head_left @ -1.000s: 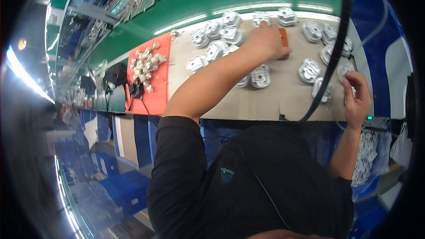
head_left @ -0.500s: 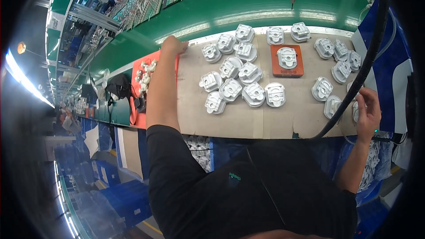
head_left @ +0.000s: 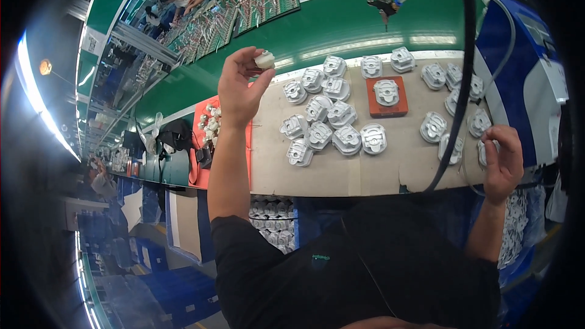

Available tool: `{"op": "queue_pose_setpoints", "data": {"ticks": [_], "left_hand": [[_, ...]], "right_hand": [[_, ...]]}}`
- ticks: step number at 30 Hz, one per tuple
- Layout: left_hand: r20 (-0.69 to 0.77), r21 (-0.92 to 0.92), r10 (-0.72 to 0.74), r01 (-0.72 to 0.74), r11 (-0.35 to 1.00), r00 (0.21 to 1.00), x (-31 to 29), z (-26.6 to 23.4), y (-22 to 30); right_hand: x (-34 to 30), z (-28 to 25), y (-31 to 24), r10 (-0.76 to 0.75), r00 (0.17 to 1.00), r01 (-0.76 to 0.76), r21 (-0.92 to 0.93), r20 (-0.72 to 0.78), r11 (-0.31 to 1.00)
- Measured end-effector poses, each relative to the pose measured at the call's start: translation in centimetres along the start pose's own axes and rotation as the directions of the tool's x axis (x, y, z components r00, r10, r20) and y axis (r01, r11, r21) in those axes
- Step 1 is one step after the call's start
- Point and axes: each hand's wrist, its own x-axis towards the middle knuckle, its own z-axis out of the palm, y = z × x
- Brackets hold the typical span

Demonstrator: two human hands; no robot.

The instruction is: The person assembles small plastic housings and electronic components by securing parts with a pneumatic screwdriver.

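My left hand (head_left: 239, 88) is raised above the bench's left side and pinches a small white plastic part (head_left: 264, 59) between thumb and fingertips. Below it a red tray (head_left: 198, 127) holds several more small white parts (head_left: 212, 120). A grey moulded housing (head_left: 387, 92) sits on an orange fixture block (head_left: 387, 107) at the bench's middle. My right hand (head_left: 503, 159) rests at the bench's right edge, fingers curled on a grey housing (head_left: 485, 151) that is mostly hidden.
Several grey housings (head_left: 329, 119) lie in a cluster on the cardboard-covered bench (head_left: 341, 173), more at the right (head_left: 451, 79). A black hose (head_left: 463, 67) hangs across the right side. A blue-and-white machine (head_left: 524, 61) stands at right. A green conveyor (head_left: 341, 21) runs behind, with people working beyond.
My left hand went from the orange block to the red tray, then lifted up holding a small white part. A housing now sits on the orange block. My right hand stayed put.
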Motion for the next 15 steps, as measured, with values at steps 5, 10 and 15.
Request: {"op": "queue_pose_setpoints", "data": {"ticks": [5, 10, 15], "left_hand": [[0.185, -0.572, -0.129, 0.214, 0.792, 0.974, -1.8, 5.4, 4.9], [0.544, -0.794, -0.206, 0.578, 0.187, 0.813, -4.4, 10.2, 5.2], [0.644, -0.737, -0.239, 0.673, 0.06, 0.727, -5.6, 13.9, 5.1]], "right_hand": [[2.9, 3.6, -4.3, -0.306, 0.939, 0.3, 0.065, 0.157, 0.952], [4.2, 6.4, -3.2, -0.272, 0.961, 0.267, 0.106, 0.039, 0.958], [2.7, 6.4, 1.3, 0.201, 0.95, -0.117, 0.325, -0.237, 0.938]]}}
